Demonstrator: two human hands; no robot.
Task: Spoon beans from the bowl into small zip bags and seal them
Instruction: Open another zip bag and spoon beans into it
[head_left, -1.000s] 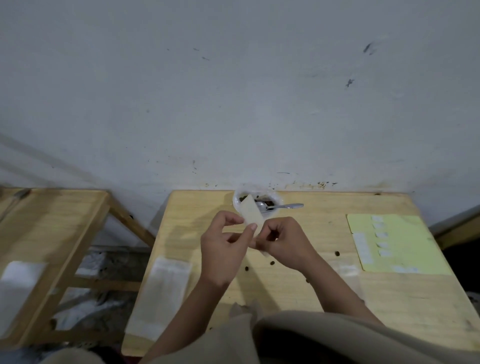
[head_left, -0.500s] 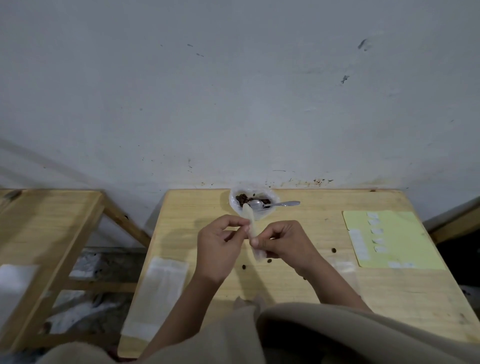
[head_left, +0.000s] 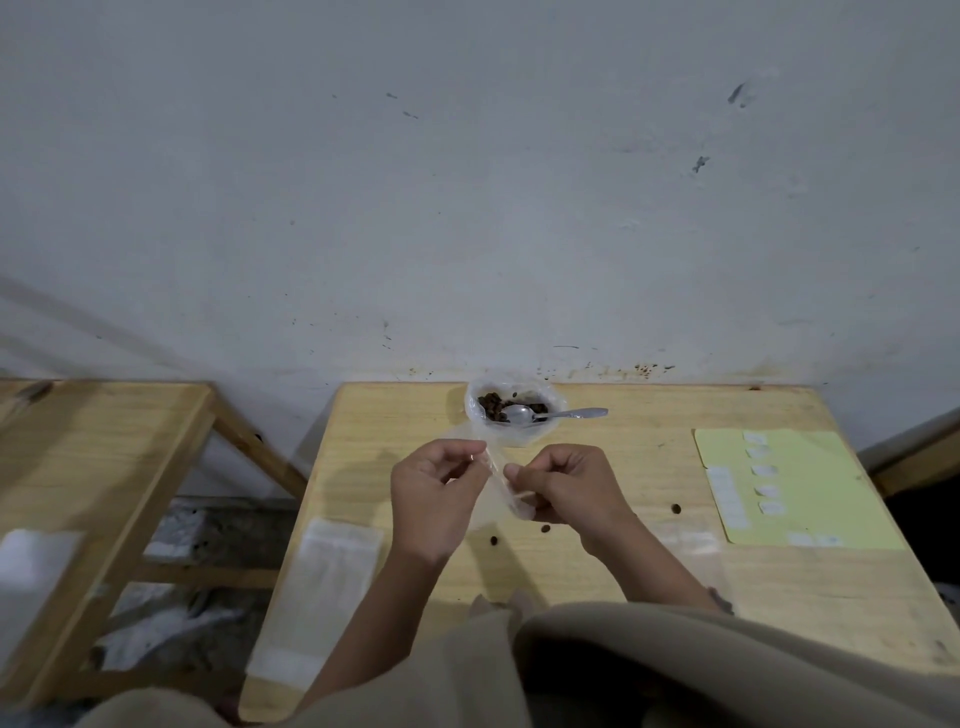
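Note:
A small clear zip bag (head_left: 500, 480) hangs between both hands above the middle of the wooden table (head_left: 649, 571). My left hand (head_left: 434, 491) pinches its upper left edge and my right hand (head_left: 566, 486) pinches its right side lower down. Just beyond the hands, at the table's far edge, a white bowl (head_left: 511, 415) holds dark beans with a metal spoon (head_left: 550, 414) resting in it, handle pointing right. The bag looks empty, though it is too blurred to be sure.
A stack of clear zip bags (head_left: 322, 587) lies at the table's left edge. A yellow sheet (head_left: 815, 488) with several small white pieces lies at the right. Three loose beans (head_left: 545, 529) dot the table near my hands. A second wooden table (head_left: 93, 467) stands to the left.
The bag has turned from flat-on to nearly edge-on, and my two hands have drawn slightly apart on it. The view has shifted a little.

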